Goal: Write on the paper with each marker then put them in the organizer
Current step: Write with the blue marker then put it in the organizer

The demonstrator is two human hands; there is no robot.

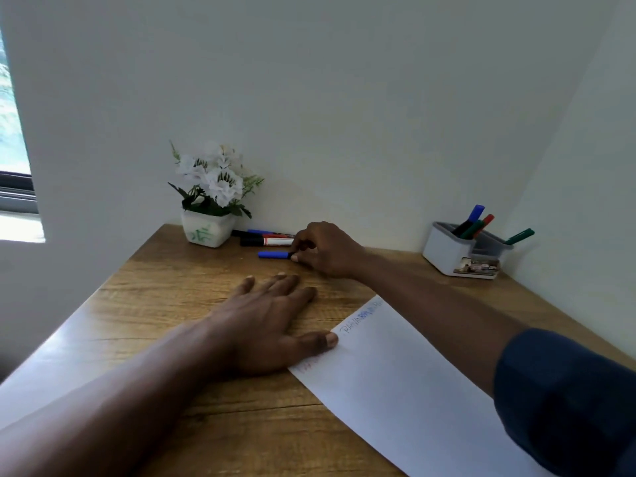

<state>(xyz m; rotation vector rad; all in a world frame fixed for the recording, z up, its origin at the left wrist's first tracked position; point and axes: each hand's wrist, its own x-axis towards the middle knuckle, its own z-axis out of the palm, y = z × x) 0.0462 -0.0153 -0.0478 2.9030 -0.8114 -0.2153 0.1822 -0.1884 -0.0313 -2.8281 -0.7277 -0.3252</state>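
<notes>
Where fingers pinch, blue marker point(274, 255) half-hidden.

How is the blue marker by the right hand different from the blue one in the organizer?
The blue marker at the right hand lies flat on the desk, while the blue-capped marker in the organizer stands tilted in the organizer. The desk marker is pinched by the right hand's fingertips; the organizer marker is untouched. The desk marker lies alone; the other shares its compartment with green and red markers. Both have blue caps.
</notes>
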